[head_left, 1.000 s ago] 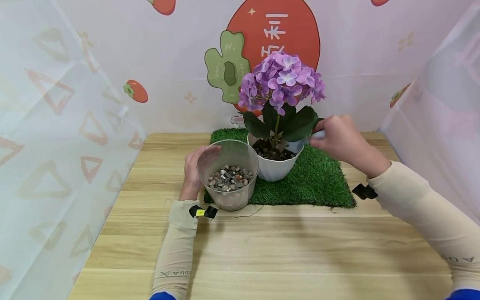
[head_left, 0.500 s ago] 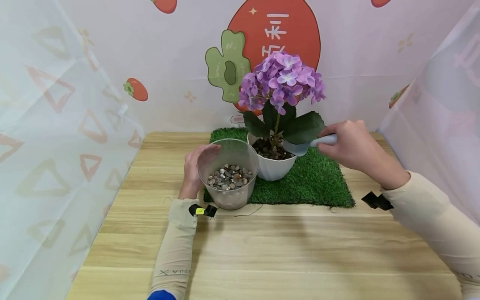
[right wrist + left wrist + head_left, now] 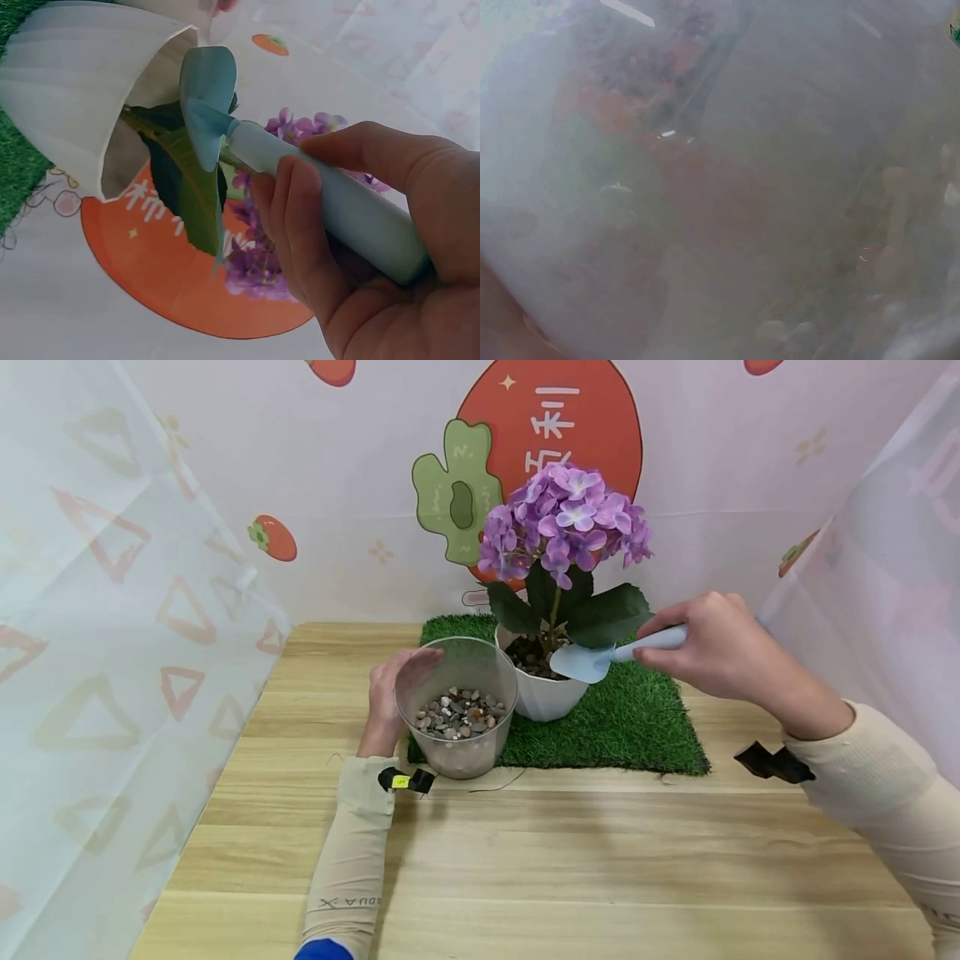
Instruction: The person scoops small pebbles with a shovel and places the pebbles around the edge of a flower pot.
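Grey-tinted and see-through, the tub (image 3: 459,762) on my head feed held small pebbles (image 3: 461,717), grey, brown and white, spread across its bottom. The person's left hand (image 3: 384,693) held it from the left, fingers curved round the outside; I could make out some of them through the wall near the rim. The left wrist feed gave me mostly a hazy look through that wall, with pebbles blurred at lower right.

Just right of the tub and a little farther back, the white pot (image 3: 551,702) stood upright on a green turf mat (image 3: 637,727). I saw dark soil (image 3: 531,657) mixed with pebble-like bits inside it, and a stem (image 3: 556,606) rising to green leaves (image 3: 611,614) and a purple flower head (image 3: 573,518).

The right hand (image 3: 716,639) gripped the handle of a pale blue trowel (image 3: 624,652) between thumb and fingers. Its blade hung at the pot's near right rim; I couldn't tell whether the two touched. The tub sat at the mat's near left corner, and I couldn't tell how much of its base rested on the wooden table (image 3: 525,860).
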Demonstrator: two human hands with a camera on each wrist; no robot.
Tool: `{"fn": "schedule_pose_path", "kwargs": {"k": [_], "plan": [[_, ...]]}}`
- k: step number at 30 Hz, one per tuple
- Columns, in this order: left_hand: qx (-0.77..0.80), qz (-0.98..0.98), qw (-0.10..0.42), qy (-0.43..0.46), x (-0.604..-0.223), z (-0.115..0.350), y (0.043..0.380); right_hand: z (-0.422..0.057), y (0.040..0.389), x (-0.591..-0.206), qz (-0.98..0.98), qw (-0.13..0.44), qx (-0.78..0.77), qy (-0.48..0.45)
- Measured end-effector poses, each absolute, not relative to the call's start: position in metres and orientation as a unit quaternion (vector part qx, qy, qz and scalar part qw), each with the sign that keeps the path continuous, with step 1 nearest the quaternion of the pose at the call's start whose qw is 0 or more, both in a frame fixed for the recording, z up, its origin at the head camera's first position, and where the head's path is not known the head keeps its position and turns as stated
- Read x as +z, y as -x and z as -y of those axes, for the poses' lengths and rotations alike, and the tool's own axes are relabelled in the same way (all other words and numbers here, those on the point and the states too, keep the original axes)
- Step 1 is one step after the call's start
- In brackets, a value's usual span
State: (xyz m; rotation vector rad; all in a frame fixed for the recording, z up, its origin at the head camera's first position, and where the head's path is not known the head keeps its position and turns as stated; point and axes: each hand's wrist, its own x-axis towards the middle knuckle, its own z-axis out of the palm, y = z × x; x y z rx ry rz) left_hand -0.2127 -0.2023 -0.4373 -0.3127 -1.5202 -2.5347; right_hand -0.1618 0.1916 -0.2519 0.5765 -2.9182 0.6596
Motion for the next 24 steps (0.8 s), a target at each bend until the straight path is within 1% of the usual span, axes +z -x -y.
{"fn": "schedule_pose_path", "kwargs": {"k": [5, 10, 24], "plan": [[-0.847, 0.513, 0.089, 0.103, -0.437, 0.202, 0.213, -0.183, 0.160, -0.243, 0.953, 0.056, 0.210, -0.214], [-0.848, 0.512, 0.093, 0.103, -0.438, 0.202, 0.213, -0.170, 0.158, -0.231, 0.949, 0.052, 0.208, -0.231], [-0.845, 0.517, 0.086, 0.107, -0.439, 0.203, 0.214, -0.131, 0.160, -0.215, 0.934, 0.062, 0.184, -0.299]]}}
